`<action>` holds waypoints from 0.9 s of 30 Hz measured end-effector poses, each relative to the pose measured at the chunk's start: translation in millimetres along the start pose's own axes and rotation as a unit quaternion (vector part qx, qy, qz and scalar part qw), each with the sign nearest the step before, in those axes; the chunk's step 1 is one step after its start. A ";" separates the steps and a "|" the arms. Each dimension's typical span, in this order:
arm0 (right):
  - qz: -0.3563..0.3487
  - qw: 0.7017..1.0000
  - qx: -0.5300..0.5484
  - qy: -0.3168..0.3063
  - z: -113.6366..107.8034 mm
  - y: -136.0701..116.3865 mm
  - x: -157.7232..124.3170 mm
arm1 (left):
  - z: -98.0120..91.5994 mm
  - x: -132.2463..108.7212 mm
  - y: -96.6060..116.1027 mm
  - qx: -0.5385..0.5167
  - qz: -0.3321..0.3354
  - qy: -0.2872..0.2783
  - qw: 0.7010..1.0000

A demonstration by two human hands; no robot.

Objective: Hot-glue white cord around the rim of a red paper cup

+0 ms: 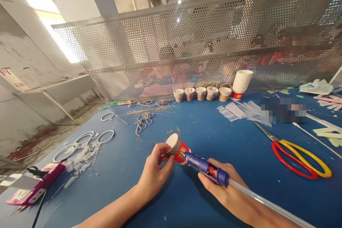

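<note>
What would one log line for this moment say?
left hand: holds paper cup | right hand: holds glue gun, nozzle at cup

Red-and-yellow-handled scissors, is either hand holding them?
No, the red-and-yellow-handled scissors lie alone on the blue table, clear of the right hand.

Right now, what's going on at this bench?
A person works at a blue table. The left hand holds a small red paper cup tipped on its side. The right hand grips a blue glue gun, its nozzle against the cup's side. Five wrapped cups line the mesh screen beside a stack of white cups. Scissors lie to the right, white rings to the left.
</note>
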State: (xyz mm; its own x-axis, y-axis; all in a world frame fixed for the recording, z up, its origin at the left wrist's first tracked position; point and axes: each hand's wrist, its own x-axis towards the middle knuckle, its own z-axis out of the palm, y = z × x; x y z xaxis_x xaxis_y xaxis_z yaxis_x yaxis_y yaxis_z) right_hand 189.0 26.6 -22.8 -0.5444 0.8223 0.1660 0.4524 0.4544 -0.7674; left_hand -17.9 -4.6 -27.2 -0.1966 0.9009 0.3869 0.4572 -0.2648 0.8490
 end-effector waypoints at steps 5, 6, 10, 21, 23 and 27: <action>-0.006 1.000 -0.028 -0.006 2.5 2.1 0.6 | 0.8 0.3 -0.8 0.006 0.007 -0.002 1.000; -0.010 1.000 -0.029 -0.001 2.9 3.0 0.6 | 0.6 0.3 -1.0 0.007 0.008 -0.003 1.000; -0.029 0.999 -0.026 0.030 4.1 6.7 0.5 | 0.0 0.2 -1.2 0.005 0.008 -0.005 1.000; -0.066 0.996 -0.046 0.038 5.9 8.8 1.2 | -0.9 -0.1 1.9 -0.013 -0.010 -0.015 1.000; -0.055 0.996 -0.040 0.051 4.4 8.6 1.8 | -1.5 0.2 1.6 -0.021 -0.018 -0.018 0.999; -0.057 0.997 -0.040 0.033 4.2 8.6 0.9 | -2.2 2.0 3.2 -0.031 -0.036 -0.028 0.999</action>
State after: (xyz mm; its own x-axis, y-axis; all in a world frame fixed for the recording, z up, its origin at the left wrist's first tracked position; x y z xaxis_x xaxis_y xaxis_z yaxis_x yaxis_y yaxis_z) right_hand 189.4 29.9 -31.8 -0.5498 0.7827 0.2917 0.4461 0.5704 -0.6896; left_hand -18.7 -4.4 -22.9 -0.1781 0.9355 0.3053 0.3891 -0.2180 0.8950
